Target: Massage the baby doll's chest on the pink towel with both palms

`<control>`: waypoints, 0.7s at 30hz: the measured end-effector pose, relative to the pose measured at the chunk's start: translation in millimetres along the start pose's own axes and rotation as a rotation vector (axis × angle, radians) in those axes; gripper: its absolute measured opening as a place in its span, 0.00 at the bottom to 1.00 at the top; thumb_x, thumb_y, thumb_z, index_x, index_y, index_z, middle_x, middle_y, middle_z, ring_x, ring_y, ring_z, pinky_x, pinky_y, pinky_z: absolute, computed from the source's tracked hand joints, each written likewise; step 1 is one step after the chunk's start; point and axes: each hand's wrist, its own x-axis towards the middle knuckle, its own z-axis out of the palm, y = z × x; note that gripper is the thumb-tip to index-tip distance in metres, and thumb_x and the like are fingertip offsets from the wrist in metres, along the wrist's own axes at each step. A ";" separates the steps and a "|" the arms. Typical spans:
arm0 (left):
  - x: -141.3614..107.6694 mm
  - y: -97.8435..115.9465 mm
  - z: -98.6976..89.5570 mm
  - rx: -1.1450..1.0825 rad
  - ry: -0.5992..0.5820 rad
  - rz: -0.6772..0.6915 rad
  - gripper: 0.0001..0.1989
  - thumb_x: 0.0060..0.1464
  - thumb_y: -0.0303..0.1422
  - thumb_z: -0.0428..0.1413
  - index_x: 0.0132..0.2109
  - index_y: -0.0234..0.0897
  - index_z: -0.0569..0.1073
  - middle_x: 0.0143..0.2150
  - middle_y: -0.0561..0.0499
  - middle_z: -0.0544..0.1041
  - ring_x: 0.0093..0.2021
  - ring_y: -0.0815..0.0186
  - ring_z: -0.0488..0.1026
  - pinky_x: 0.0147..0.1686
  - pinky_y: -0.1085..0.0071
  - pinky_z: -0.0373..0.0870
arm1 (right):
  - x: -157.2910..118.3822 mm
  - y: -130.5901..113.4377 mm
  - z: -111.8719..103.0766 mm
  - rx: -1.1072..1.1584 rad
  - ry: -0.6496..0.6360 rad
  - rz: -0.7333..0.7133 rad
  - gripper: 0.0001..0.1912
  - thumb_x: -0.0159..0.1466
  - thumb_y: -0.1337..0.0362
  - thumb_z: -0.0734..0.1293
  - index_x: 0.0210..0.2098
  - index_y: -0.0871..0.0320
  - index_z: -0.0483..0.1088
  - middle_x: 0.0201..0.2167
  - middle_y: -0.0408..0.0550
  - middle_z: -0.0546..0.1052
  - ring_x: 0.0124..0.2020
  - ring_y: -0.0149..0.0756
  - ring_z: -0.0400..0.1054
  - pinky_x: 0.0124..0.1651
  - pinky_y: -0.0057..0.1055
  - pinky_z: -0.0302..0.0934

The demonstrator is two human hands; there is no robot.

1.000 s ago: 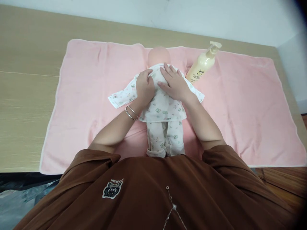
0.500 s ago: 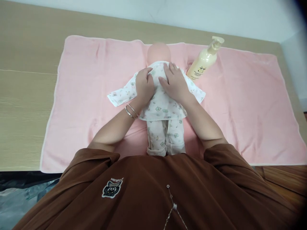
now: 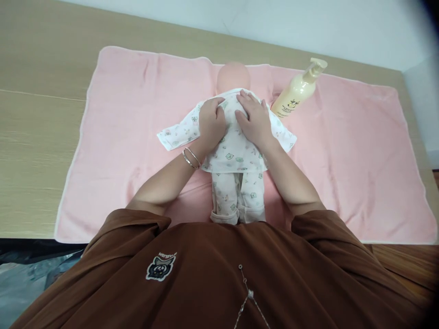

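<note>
A baby doll lies on a pink towel, its bald head (image 3: 233,77) at the far end. It wears a white printed baby shirt (image 3: 236,153) and matching trousers (image 3: 224,196). My left hand (image 3: 212,122) is closed at the shirt's left shoulder, fingers bent over the cloth; their tips are partly hidden. On the right of the upper shirt rests my right hand (image 3: 255,119), fingers stretched out and thumb apart. Both shirt sleeves point outward. A cream pump bottle (image 3: 295,95) lies tilted in view just right of the doll.
The pink towel (image 3: 356,160) spreads over a light wooden table (image 3: 37,123). A white wall (image 3: 274,27) runs behind the table. Clear plastic (image 3: 24,283) shows below the table edge at lower left, and a brown wooden surface (image 3: 401,260) at lower right.
The view has shifted slightly, so the doll and bottle sit a little further right. Both hands stay on the upper shirt, with the right fingers slightly more bent.
</note>
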 end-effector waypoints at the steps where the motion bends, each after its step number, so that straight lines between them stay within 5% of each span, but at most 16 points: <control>1: -0.4 0.6 -0.2 -0.001 0.009 0.002 0.18 0.65 0.26 0.46 0.53 0.40 0.77 0.57 0.45 0.84 0.61 0.57 0.78 0.68 0.56 0.73 | -3.3 -3.5 0.7 -0.033 0.021 0.036 0.32 0.76 0.62 0.55 0.78 0.58 0.57 0.81 0.51 0.56 0.83 0.53 0.47 0.84 0.65 0.37; 4: 0.6 -2.1 1.5 -0.003 0.006 -0.005 0.17 0.66 0.28 0.45 0.53 0.40 0.77 0.58 0.44 0.84 0.61 0.57 0.77 0.68 0.54 0.73 | -24.2 -24.7 5.8 -0.136 0.055 0.041 0.33 0.76 0.63 0.53 0.78 0.65 0.55 0.81 0.59 0.55 0.83 0.59 0.46 0.84 0.63 0.39; 8: 4.4 -10.3 6.4 0.013 -0.032 -0.086 0.20 0.74 0.39 0.40 0.54 0.42 0.75 0.58 0.47 0.83 0.62 0.60 0.76 0.70 0.51 0.71 | -38.9 -40.4 12.3 -0.132 -0.010 -0.148 0.35 0.71 0.68 0.58 0.77 0.63 0.59 0.81 0.52 0.57 0.84 0.55 0.43 0.87 0.58 0.34; 12: 5.8 -15.8 7.0 0.030 -0.040 -0.020 0.24 0.75 0.44 0.38 0.56 0.38 0.74 0.58 0.42 0.82 0.62 0.57 0.76 0.70 0.49 0.71 | -17.7 -20.8 11.1 -0.040 -0.007 -0.146 0.33 0.72 0.67 0.56 0.75 0.55 0.64 0.80 0.45 0.58 0.83 0.50 0.45 0.86 0.59 0.35; 17: 3.4 -11.3 3.1 0.013 -0.045 0.044 0.16 0.72 0.37 0.47 0.57 0.38 0.74 0.59 0.41 0.81 0.66 0.53 0.75 0.74 0.51 0.68 | 8.6 13.9 -0.6 0.022 -0.013 0.074 0.35 0.76 0.56 0.57 0.78 0.64 0.57 0.81 0.56 0.55 0.83 0.52 0.45 0.86 0.54 0.38; 21: -9.6 8.5 2.9 0.070 -0.090 0.014 0.18 0.70 0.38 0.51 0.61 0.35 0.73 0.66 0.34 0.75 0.73 0.45 0.67 0.79 0.44 0.59 | 10.3 24.3 -5.1 -0.010 -0.013 -0.021 0.33 0.78 0.52 0.56 0.76 0.60 0.59 0.78 0.56 0.61 0.83 0.57 0.47 0.84 0.65 0.34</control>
